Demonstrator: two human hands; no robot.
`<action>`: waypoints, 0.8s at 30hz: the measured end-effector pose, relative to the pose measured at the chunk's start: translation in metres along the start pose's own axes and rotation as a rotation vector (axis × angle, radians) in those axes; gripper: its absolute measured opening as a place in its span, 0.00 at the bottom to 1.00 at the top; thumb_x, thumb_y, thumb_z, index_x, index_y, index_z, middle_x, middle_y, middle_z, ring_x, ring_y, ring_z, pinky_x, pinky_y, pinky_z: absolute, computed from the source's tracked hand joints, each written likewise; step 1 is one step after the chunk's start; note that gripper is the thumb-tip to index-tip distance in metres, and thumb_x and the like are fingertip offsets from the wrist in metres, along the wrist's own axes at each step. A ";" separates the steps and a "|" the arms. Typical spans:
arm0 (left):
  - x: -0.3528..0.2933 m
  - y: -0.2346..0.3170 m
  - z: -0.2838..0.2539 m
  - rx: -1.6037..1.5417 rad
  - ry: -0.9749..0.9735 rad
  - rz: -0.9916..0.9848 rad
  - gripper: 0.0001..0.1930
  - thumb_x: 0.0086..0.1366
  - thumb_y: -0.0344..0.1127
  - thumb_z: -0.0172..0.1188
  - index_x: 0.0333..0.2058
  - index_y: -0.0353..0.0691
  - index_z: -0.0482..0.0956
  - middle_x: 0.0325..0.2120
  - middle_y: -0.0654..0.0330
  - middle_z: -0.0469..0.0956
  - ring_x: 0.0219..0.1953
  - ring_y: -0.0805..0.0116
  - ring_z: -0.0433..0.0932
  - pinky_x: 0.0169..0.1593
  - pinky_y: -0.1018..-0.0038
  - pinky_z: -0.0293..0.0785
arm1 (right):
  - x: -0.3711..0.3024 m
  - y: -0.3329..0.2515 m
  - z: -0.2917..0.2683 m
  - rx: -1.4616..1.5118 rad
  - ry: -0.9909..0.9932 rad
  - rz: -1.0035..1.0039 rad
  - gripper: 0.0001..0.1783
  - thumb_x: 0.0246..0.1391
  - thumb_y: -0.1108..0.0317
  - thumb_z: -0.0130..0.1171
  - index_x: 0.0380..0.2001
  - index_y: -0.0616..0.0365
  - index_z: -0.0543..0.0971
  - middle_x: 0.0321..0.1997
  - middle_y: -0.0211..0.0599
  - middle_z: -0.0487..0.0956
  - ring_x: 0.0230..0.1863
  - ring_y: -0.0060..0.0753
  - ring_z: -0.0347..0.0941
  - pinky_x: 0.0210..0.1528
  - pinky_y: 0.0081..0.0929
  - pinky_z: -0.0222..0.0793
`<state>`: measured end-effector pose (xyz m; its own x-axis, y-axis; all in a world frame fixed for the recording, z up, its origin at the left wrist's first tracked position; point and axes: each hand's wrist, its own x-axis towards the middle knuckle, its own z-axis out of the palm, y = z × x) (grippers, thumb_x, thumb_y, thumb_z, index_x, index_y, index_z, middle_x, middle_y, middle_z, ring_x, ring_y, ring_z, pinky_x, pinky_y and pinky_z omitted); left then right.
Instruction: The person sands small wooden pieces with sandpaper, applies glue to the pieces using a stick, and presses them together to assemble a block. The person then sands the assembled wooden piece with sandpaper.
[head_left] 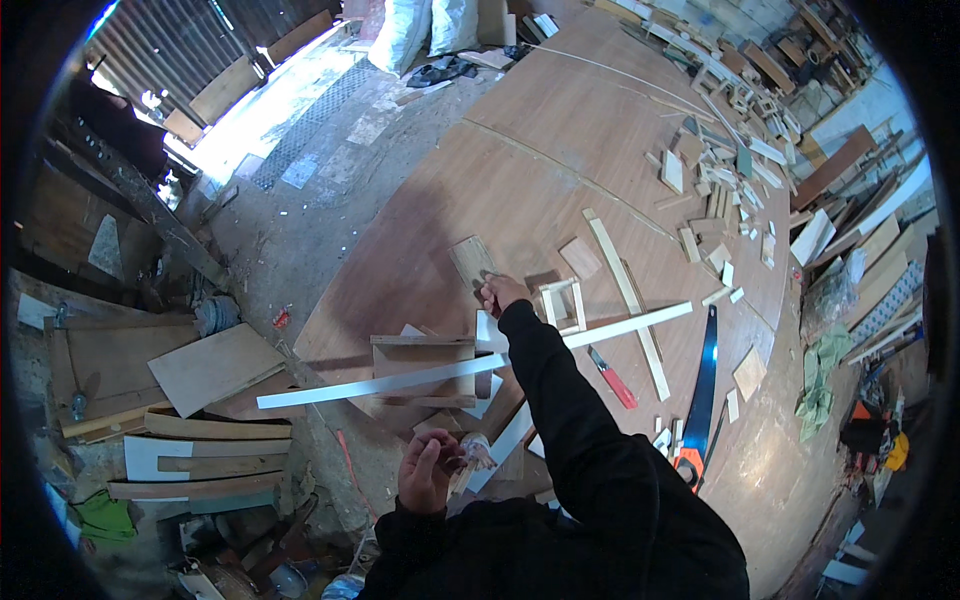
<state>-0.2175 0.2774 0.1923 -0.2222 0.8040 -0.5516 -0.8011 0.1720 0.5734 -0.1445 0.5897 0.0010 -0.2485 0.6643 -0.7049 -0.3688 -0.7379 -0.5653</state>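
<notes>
My right hand [502, 292] reaches out over the table with its fingers closed at the near end of a small, greyish-brown wooden board [470, 260]. Held low near my body, my left hand [428, 472] has loosely bent fingers, thumb apart, and nothing visible in it. Beside it is a crumpled clear plastic thing [478, 450]. A long white strip [380, 384] runs under my right forearm across a wooden box-like piece [425, 355]. Just right of my right hand stands a small open wooden frame [563, 305].
On the brown tabletop [400, 255] lie a red-handled knife [612, 378], a handsaw [702, 390] and a long pale batten [628, 300]. Offcuts [710, 190] crowd the far right. Boards [215, 370] are stacked on the floor at left; white sacks [402, 38] stand at the back.
</notes>
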 end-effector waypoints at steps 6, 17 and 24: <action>-0.006 -0.007 0.011 0.091 -0.126 0.018 0.09 0.67 0.35 0.51 0.43 0.39 0.70 0.34 0.59 0.74 0.37 0.67 0.75 0.40 0.71 0.72 | -0.177 -0.011 -0.030 -0.351 -0.215 -0.171 0.10 0.54 0.63 0.59 0.37 0.54 0.80 0.28 0.25 0.79 0.20 0.15 0.72 0.16 0.15 0.65; -0.036 -0.084 0.024 0.646 -0.460 -0.133 0.09 0.67 0.37 0.51 0.41 0.38 0.71 0.35 0.62 0.73 0.35 0.74 0.74 0.38 0.76 0.71 | -0.384 0.096 -0.194 -0.449 -0.014 -0.113 0.07 0.51 0.64 0.63 0.28 0.56 0.83 0.22 0.23 0.79 0.16 0.11 0.64 0.19 0.14 0.60; -0.079 -0.152 0.023 0.814 -0.473 -0.277 0.10 0.68 0.39 0.50 0.42 0.39 0.71 0.36 0.63 0.74 0.34 0.75 0.75 0.36 0.78 0.72 | -0.451 0.107 -0.274 -0.398 0.028 -0.250 0.10 0.52 0.63 0.63 0.33 0.58 0.82 0.26 0.26 0.79 0.20 0.12 0.66 0.22 0.15 0.62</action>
<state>-0.0655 0.2008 0.1629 0.3033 0.7905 -0.5321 -0.1236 0.5863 0.8006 0.1732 0.1788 0.1413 -0.1696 0.8279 -0.5346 -0.0409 -0.5479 -0.8356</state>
